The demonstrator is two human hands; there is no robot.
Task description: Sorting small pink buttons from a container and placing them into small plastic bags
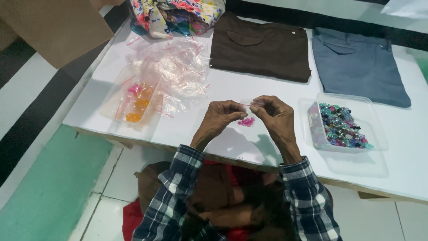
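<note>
A small clear plastic bag (246, 117) with pink beads inside is pinched at its top by the left hand (221, 115) and the right hand (273, 113), just above the white worktop (267, 89). A clear plastic tray of shiny colourful beads (341, 125) is seen just beside the right hand.

White bench (267, 89); brown shirt (261, 47); grey-blue shirt (356, 64); floral multicoloured cloth (178, 15); pink beads (246, 121); mixed-colour beads in the right tray (341, 127); blue-white plaid sleeves (176, 192).
</note>
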